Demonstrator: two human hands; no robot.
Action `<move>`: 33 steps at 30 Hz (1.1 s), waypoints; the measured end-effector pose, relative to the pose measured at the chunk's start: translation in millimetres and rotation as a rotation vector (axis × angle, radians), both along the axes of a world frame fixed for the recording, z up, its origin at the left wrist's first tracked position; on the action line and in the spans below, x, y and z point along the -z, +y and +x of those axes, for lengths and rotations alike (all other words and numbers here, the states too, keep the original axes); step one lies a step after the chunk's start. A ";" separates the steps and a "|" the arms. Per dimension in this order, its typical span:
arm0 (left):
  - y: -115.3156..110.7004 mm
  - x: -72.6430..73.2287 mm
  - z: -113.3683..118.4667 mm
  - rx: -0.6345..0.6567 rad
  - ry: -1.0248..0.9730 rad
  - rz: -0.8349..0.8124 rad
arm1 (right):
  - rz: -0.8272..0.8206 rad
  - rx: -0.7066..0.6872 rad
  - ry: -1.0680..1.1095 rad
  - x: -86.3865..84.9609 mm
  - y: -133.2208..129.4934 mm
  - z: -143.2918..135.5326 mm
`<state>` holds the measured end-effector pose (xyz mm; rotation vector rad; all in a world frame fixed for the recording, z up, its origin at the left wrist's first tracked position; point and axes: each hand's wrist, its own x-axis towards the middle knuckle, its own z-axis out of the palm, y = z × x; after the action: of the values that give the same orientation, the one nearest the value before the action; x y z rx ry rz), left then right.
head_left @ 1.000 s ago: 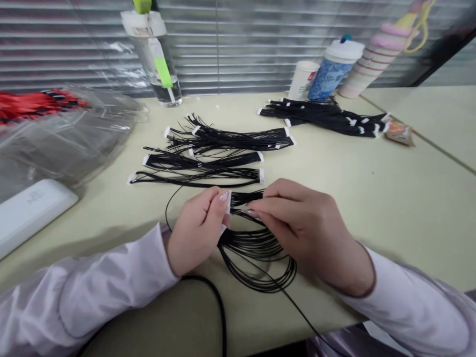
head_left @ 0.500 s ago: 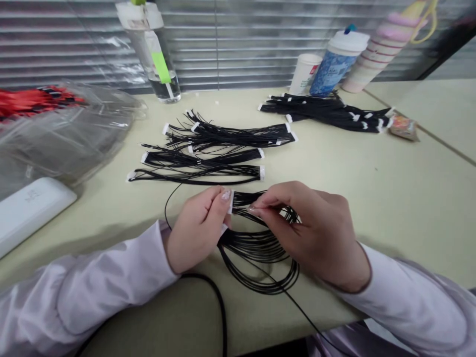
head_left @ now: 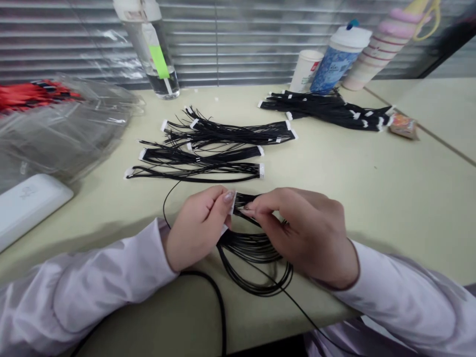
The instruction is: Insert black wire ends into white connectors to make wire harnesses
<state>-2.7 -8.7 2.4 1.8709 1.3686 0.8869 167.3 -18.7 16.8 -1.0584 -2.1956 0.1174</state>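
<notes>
So the wire harness [head_left: 253, 248] is near the middle of the frame, just below center, up off the near part of the tabletop [head_left: 334, 173] or resting on it, can't tell which. It's a bunch of thin black wires, glossy where the light hits, curving round in open loops that hang toward the bottom of the frame. At its left end there's a slim white connector [head_left: 233, 203] with the wires coming out in a tight, flat row, and a second bit of white pokes out just below it.

The left hand [head_left: 197, 228] has that white connector pinched between thumb and fingers, glittery nail on top. The right hand [head_left: 305, 228] has thumb and forefinger closed together right by the connector, at the wires; what exactly is between the tips is too small to make out.

Above the hands lie more black harnesses [head_left: 223, 134] with white ends, some with loose, frayed-looking wire tips on the left. Another dark pile [head_left: 320, 109] sits upper right, near a blue patterned cup [head_left: 334, 64].
</notes>
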 end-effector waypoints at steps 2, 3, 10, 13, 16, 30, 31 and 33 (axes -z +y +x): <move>1.1 -0.7 1.1 -0.003 -0.002 -0.011 | 0.003 -0.001 -0.010 -0.5 3.2 0.0; 2.0 -0.9 1.7 -0.018 -0.009 -0.012 | 0.006 -0.004 -0.022 -2.7 6.2 1.4; 26.2 7.0 0.1 -0.482 -0.403 -0.166 | -0.175 0.109 -0.244 -34.3 20.7 33.8; 37.6 9.2 -2.0 -0.565 -0.681 -0.327 | -0.377 0.012 -0.589 -27.5 11.5 35.3; 41.3 8.1 -2.4 -0.571 -0.770 -0.381 | -0.204 0.115 -0.799 -18.2 7.0 35.0; 19.5 7.2 -3.2 -0.370 -0.246 -0.098 | -0.308 0.192 0.479 -45.5 15.0 42.5; 16.7 5.5 -2.8 -0.347 -0.201 -0.072 | -0.284 0.174 0.392 -40.2 14.9 37.3; 11.9 3.0 -1.6 -0.294 -0.140 -0.025 | -0.198 0.129 0.201 -30.5 15.5 28.3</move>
<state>-4.3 3.2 -0.6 1.5803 1.5826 1.1176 195.7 -3.2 47.3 -1.2368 -1.9596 0.3737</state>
